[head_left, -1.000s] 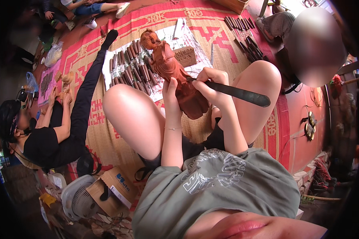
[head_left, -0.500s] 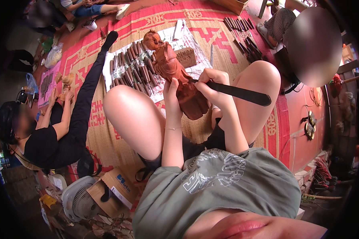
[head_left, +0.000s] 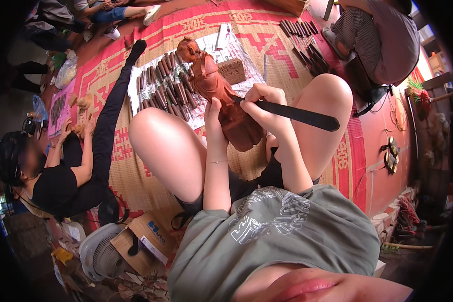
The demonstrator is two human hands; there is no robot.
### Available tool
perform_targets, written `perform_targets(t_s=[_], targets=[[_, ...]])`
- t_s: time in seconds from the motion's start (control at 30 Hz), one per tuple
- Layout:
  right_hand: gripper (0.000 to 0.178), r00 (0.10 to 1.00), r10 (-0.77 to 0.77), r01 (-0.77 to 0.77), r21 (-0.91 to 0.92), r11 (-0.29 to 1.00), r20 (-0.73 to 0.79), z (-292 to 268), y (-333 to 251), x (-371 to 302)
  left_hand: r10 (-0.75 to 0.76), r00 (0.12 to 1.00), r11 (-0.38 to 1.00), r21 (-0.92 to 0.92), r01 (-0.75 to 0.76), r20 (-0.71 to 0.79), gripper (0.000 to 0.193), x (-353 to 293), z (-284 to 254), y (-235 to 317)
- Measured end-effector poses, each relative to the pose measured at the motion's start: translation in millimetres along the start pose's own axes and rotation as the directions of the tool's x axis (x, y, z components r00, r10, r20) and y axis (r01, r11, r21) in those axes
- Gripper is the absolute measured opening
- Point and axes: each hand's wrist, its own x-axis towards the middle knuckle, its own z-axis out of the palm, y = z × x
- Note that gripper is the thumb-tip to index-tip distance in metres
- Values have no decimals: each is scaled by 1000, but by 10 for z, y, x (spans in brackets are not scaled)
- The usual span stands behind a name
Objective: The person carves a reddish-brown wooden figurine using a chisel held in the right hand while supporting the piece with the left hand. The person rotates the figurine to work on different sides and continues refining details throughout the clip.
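A reddish-brown carved wooden figure point(head_left: 214, 85) stands tilted between my knees, its rounded top pointing away from me. My left hand point(head_left: 215, 123) is closed around its left side, thumb laid up along the wood. In my right hand point(head_left: 268, 103) is a carving tool point(head_left: 302, 115) with a long, flat black handle, which sticks out to the right over my right thigh. The tool's front end meets the figure's right side; its tip is too small to make out. Beyond the figure lie a brown carved block point(head_left: 231, 72) and several dark-handled carving tools point(head_left: 158, 89) on a white sheet point(head_left: 241, 48).
A red and tan woven mat point(head_left: 128, 171) lies under me. More tools point(head_left: 309, 59) rest at the far right, near a crouching person point(head_left: 392, 45). To my left, another person point(head_left: 55, 176) handles a pale wooden carving point(head_left: 83, 103). A fan point(head_left: 103, 251) and cardboard box point(head_left: 146, 241) stand behind left.
The person at the far right has moved their head up and away, toward the top edge. My hands have shifted only slightly and keep hold of the figure and the tool.
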Motion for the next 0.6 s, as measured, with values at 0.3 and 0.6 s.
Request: perform_targets(t_s=[0.3,0.6], targets=[[12,995,-70,64,-90,994,-65,-52,-82,4,19,1000,997,71,-17,-25,49,-51,152,27],[13,995,-58,50,-95,994,-82,35,-114,15,30,999,994,109,-26,-38,48,-42,111,4]])
